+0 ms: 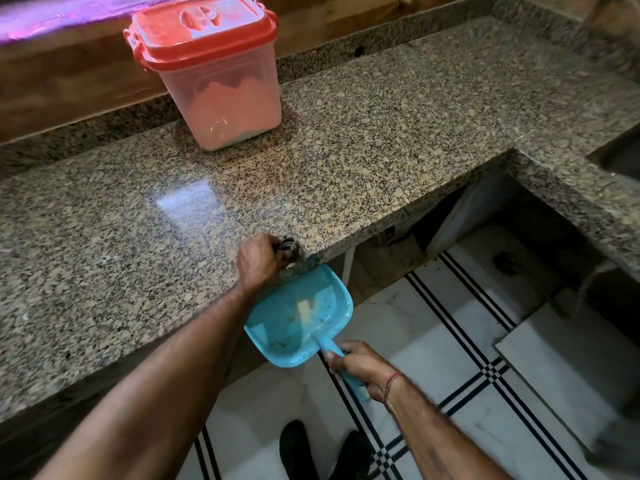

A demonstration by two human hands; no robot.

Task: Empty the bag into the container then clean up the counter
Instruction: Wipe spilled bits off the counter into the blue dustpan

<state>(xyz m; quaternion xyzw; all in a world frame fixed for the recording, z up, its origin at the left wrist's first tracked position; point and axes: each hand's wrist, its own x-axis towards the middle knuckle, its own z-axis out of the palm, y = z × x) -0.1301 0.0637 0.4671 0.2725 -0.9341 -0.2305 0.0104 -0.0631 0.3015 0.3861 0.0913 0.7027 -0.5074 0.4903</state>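
A clear plastic container [228, 98] with a red lid stands shut at the back of the granite counter [363, 143], part full of pale powder. My left hand [258, 263] is closed around a small dark brush [289, 247] at the counter's front edge. Just below that edge my right hand [356, 365] grips the handle of a blue dustpan [301, 317], whose open mouth sits against the edge under the brush. A little pale debris lies in the pan. No bag is in view.
The counter turns a corner at the right, with a dark sink edge [616, 154] at the far right. Below lies a white tiled floor [485, 393] with black stripes, a loose white slab [571, 358] and my dark shoes [298, 448]. A wooden wall backs the counter.
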